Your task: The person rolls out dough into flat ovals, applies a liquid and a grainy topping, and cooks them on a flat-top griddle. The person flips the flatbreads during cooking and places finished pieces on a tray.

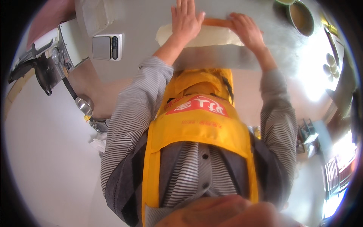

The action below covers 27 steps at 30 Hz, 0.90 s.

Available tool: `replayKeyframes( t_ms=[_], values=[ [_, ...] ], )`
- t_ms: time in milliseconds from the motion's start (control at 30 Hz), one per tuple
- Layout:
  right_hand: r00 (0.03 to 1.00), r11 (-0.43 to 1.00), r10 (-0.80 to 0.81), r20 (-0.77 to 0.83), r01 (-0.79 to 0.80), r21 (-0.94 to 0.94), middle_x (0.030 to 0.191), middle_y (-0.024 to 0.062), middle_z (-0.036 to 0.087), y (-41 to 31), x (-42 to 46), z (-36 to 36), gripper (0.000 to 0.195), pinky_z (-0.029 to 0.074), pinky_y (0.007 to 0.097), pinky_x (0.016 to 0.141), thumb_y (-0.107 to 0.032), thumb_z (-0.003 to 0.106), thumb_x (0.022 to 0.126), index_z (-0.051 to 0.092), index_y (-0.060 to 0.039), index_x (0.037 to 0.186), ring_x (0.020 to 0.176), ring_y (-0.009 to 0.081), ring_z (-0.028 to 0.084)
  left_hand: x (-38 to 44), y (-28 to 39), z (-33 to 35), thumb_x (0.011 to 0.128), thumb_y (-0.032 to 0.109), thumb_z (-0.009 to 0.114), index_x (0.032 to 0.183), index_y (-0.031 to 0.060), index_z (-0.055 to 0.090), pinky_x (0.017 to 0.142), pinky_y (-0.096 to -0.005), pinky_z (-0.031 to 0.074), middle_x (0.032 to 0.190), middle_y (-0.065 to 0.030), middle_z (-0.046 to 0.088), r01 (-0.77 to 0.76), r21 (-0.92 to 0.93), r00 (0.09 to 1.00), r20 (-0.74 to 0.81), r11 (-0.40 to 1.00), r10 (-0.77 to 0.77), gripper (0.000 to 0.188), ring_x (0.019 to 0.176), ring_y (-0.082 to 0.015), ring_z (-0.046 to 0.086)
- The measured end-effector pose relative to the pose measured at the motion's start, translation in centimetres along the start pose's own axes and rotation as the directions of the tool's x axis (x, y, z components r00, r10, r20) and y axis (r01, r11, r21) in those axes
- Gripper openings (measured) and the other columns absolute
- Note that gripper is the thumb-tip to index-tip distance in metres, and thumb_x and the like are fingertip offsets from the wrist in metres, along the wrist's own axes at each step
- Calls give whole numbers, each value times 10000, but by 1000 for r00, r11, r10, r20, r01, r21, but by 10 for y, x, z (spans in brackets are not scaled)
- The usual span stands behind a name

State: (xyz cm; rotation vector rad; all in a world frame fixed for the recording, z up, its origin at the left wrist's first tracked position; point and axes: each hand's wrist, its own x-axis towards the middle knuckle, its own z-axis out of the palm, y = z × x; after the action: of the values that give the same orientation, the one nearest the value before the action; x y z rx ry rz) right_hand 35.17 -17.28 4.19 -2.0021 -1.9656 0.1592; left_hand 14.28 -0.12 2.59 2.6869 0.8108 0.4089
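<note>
A wooden rolling pin (217,22) lies across a flattened sheet of pale dough (212,37) on the grey worktop. My left hand (185,24) is flat, palm down, with straight fingers and the thumb out, at the pin's left end; whether the pin runs beneath it cannot be seen. My right hand (246,29) bends over the right part of the pin, and a bit of wood shows beyond its outer edge. The dough's near edge is in front of my yellow apron, and both hands cover parts of the sheet.
A digital kitchen scale (102,47) and a clear plastic container (93,17) stand at the left. At the upper right is a metal bowl (302,18) with brownish contents. Several pale round pieces (331,68) lie at the far right. A black pan (44,73) stands at the far left.
</note>
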Motion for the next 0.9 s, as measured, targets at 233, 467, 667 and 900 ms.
replayKeyframes(
  t_ms=[233, 467, 667, 900],
  values=[
    [984, 982, 172, 37, -169, -81, 1392, 42, 563, 18, -28, -3, 401, 424, 421, 1054, -227, 692, 888, 599, -70, 1245, 1281, 241, 521, 25, 24, 36, 965, 334, 611, 1486, -54, 387, 1170, -609, 253, 1563, -307, 327, 130, 97, 975, 167, 987, -145, 687, 1444, -463, 323],
    [993, 993, 120, -5, -120, 5, 1421, 44, 548, 35, -53, -28, 380, 419, 423, 1053, -194, 678, 888, 599, -62, 1236, 1271, 255, 525, 13, 76, -5, 938, 210, 603, 1488, -38, 384, 1168, -639, 241, 1574, -287, 323, 22, -208, 995, 101, 978, -1, 642, 1473, -461, 275],
    [980, 980, 171, 106, -180, 79, 1427, 101, 553, 63, -43, -36, 329, 412, 430, 1064, -141, 643, 892, 600, -7, 1190, 1279, 307, 524, 41, 60, 54, 921, 177, 601, 1489, -31, 378, 1166, -648, 237, 1588, -274, 300, 34, 56, 992, 121, 998, -40, 645, 1476, -452, 271],
    [984, 983, 179, -4, -179, -29, 1385, 64, 570, 72, -87, -35, 398, 440, 419, 1029, -105, 660, 875, 589, -51, 1263, 1258, 284, 541, 13, 83, 73, 889, 170, 623, 1487, -38, 377, 1148, -676, 237, 1578, -286, 305, -164, 93, 986, -27, 982, 167, 679, 1466, -469, 274]
  ],
)
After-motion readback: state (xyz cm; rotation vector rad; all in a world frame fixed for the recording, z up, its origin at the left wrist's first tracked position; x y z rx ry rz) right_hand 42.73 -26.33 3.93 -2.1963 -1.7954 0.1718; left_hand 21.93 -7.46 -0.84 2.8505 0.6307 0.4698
